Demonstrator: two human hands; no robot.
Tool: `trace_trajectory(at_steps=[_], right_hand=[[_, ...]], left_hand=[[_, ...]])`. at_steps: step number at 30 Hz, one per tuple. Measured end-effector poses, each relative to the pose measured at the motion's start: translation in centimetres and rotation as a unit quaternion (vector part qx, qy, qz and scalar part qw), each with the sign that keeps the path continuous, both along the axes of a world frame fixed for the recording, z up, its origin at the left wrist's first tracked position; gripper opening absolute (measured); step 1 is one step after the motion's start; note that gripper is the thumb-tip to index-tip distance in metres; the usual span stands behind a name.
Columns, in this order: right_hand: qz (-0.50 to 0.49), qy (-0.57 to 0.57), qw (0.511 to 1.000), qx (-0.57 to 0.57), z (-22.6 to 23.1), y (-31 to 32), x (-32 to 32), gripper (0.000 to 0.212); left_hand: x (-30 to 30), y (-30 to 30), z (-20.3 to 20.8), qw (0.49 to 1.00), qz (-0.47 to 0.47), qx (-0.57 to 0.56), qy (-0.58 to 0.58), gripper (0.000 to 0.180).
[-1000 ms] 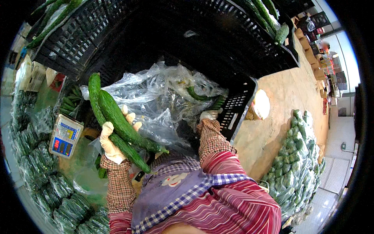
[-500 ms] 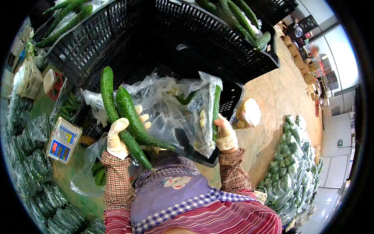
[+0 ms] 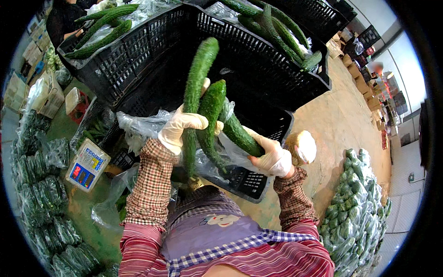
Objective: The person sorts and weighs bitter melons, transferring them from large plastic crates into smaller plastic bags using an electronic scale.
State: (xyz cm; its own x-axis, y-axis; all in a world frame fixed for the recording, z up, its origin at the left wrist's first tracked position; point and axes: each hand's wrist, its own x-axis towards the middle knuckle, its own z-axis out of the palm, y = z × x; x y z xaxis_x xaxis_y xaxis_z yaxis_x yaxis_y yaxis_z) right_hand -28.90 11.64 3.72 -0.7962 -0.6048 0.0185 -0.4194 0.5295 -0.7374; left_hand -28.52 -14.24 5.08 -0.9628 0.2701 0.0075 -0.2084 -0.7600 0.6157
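Between left hand (image 3: 177, 127) and right hand (image 3: 272, 157): tight, three gripped cucumbers (image 3: 197, 76) fill the gap. Forward, black crates (image 3: 258, 55) wall off both sides; open pocket short of them. Left, clear bag (image 3: 108, 205) and scale (image 3: 87, 165) obstruct. Right lane open, sleeve (image 3: 295, 198) to bagged heap (image 3: 355, 203) (white bundle (image 3: 302, 147) intrudes).

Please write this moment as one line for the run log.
left hand: holds two cucumbers | right hand: holds one cucumber | beneath: black crate | left side: digital scale
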Motion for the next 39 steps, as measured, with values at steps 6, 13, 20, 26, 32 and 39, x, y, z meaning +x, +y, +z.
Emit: trace_trajectory(at_steps=[6,13,20,26,32,39], right_hand=[[0.027,-0.077,0.996,0.028,-1.4,1.0,-1.1,0.066],[0.029,-0.200,0.975,-0.090,-1.8,5.3,-1.1,0.064],[-0.030,-0.208,0.905,-0.370,2.5,3.6,-4.1,0.070],[-0.056,0.003,0.873,-0.485,7.3,2.9,-8.1,0.074],[0.100,-0.124,0.908,-0.387,10.5,-11.5,-3.9,0.109],[0.119,-0.340,0.777,-0.517,-0.5,-19.7,0.6,0.097]], left_hand=[[-0.4,-0.4,-2.4,0.987,0.022,-0.152,-0.044,0.078],[-2.4,-5.6,-6.7,0.981,0.159,-0.045,-0.099,0.053],[0.0,-7.5,-7.1,0.957,0.209,-0.154,-0.133,0.060],[2.9,-5.6,-2.4,0.947,0.293,-0.132,-0.004,0.074],[5.5,-6.0,-0.5,0.912,0.361,-0.172,0.095,0.071],[5.5,-3.2,-3.3,0.814,0.439,-0.283,0.254,0.064]])
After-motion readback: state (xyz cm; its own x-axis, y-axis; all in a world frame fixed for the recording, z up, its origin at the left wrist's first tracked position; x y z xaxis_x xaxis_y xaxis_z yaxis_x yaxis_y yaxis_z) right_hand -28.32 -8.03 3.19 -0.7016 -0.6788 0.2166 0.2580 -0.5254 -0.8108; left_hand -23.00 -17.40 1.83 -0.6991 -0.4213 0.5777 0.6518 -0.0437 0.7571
